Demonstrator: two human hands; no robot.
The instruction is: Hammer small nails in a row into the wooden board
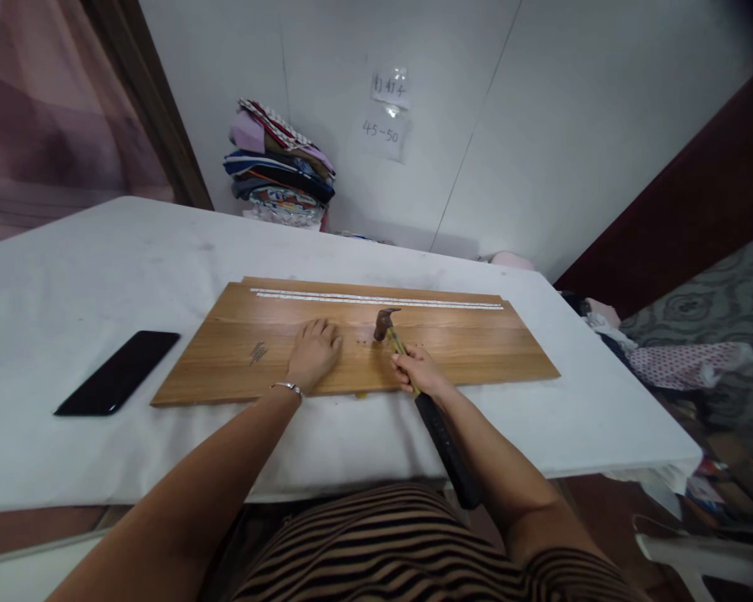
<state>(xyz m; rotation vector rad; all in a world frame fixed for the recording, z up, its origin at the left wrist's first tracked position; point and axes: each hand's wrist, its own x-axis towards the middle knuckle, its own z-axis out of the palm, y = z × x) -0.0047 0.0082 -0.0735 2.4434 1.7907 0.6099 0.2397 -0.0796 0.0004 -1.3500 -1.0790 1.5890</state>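
A long wooden board [477, 351] lies on the white table [69, 284], with a white strip [376, 298] along its far edge. My left hand [312, 353] rests palm down on the board, fingers curled loosely, holding nothing that I can see. My right hand [417, 370] is closed round the handle of a claw hammer [386, 322], whose head sits just above the board beside small dark marks. The hammer's black grip runs back along my forearm. Several loose nails [257, 353] lie on the board left of my left hand.
A black phone [118, 372] lies on the table to the left of the board. A stack of folded fabrics [280, 167] stands against the white wall behind. Clothes and clutter lie on the floor at the right, with a white plastic chair [703, 556] at the lower right.
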